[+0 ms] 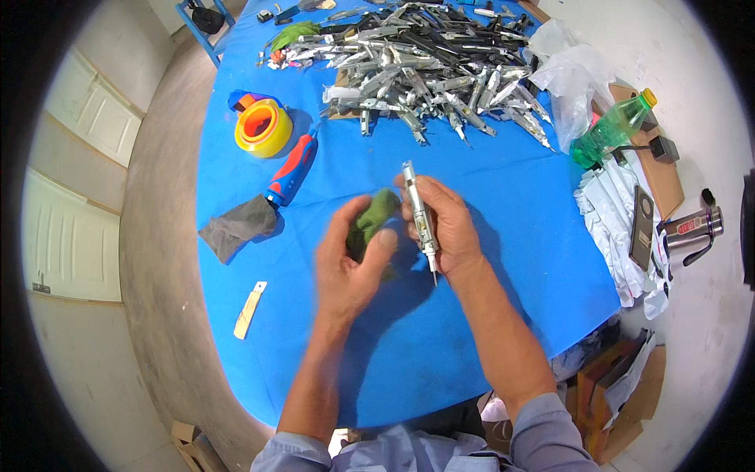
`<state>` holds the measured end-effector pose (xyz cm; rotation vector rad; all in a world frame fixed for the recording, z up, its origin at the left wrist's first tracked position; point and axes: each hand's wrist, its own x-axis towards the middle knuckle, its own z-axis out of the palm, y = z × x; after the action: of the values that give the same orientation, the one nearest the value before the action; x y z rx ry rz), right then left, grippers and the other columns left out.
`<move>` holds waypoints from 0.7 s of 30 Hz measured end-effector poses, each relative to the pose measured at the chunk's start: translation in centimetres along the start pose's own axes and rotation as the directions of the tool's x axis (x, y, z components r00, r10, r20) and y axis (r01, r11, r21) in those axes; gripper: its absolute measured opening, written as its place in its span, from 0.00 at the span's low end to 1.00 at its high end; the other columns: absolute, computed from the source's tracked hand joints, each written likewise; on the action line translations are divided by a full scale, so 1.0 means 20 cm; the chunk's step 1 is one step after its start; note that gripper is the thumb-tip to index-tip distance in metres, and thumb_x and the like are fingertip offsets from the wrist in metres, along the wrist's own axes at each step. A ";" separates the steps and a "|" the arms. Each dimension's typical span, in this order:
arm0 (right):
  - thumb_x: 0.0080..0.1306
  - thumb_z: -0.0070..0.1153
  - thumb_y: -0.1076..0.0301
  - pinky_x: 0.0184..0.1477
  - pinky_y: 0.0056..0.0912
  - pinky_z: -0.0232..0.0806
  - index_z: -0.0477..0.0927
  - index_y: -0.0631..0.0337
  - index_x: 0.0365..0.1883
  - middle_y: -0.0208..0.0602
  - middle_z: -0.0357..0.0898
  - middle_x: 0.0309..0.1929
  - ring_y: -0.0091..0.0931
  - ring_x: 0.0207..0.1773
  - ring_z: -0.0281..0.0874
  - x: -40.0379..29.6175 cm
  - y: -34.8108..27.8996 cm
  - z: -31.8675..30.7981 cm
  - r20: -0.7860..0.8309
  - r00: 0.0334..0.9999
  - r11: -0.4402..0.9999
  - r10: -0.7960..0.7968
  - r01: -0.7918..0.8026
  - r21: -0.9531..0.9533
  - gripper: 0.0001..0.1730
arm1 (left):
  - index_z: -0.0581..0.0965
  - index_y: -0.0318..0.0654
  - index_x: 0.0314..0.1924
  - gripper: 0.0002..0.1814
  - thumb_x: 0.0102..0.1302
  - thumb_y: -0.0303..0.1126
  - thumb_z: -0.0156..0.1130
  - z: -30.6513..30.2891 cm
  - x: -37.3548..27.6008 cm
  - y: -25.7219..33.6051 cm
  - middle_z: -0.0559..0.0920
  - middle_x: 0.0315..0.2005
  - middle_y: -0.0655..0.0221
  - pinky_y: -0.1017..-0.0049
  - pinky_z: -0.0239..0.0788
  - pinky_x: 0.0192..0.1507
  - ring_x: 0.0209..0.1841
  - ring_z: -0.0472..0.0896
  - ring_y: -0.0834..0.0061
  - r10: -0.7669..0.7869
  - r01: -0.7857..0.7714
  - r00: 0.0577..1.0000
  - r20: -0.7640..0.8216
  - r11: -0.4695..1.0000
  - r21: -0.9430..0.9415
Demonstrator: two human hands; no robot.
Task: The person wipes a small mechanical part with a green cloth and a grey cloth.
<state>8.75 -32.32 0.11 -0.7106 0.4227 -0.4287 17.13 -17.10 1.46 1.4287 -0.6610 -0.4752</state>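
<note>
My right hand [451, 221] grips a slim device [419, 215] with a clear and white plastic body and a thin metal tip. Its tip points down toward me, and inner parts show along its side. In my left hand [354, 259] is a crumpled green cloth [373, 219], slightly blurred, held between thumb and fingers. Both hands are above the blue table cover [472, 354], close together, with the cloth just left of the device.
A large heap of similar devices [424, 71] covers the far side. At left lie a tape roll [263, 128], a red-and-blue handled tool [293, 162], a grey cloth [240, 227] and a yellowish strip [250, 310]. A green bottle [613, 130], phone [642, 227] and steel mug [693, 229] are at right.
</note>
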 end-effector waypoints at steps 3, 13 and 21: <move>0.81 0.54 0.58 0.41 0.22 0.72 0.86 0.64 0.54 0.27 0.82 0.39 0.17 0.38 0.78 -0.02 0.05 0.09 -0.090 0.995 0.998 -0.037 0.032 -0.050 0.18 | 0.79 0.30 0.61 0.20 0.72 0.28 0.66 0.01 -0.03 -0.02 0.86 0.45 0.62 0.74 0.77 0.46 0.45 0.85 0.73 0.130 -0.133 0.990 0.047 0.989 0.068; 0.85 0.48 0.57 0.45 0.20 0.70 0.85 0.67 0.55 0.24 0.81 0.43 0.14 0.43 0.74 -0.02 0.14 0.11 0.004 0.979 0.937 -0.206 0.198 -0.286 0.22 | 0.84 0.31 0.48 0.11 0.66 0.21 0.71 0.02 -0.01 -0.07 0.86 0.41 0.58 0.70 0.76 0.43 0.41 0.85 0.65 0.458 -0.447 0.887 0.060 0.820 0.357; 0.86 0.45 0.58 0.49 0.22 0.72 0.85 0.67 0.55 0.28 0.84 0.45 0.15 0.46 0.77 -0.02 0.21 0.13 0.049 0.984 0.950 -0.171 0.178 -0.255 0.22 | 0.82 0.32 0.45 0.07 0.69 0.23 0.69 -0.01 0.01 -0.05 0.85 0.38 0.59 0.70 0.75 0.42 0.39 0.84 0.65 0.465 -0.412 0.885 -0.011 0.795 0.445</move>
<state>10.62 -27.85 -1.04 -1.0114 0.3961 -0.5365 17.44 -17.15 0.46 1.6345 -1.0141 0.1430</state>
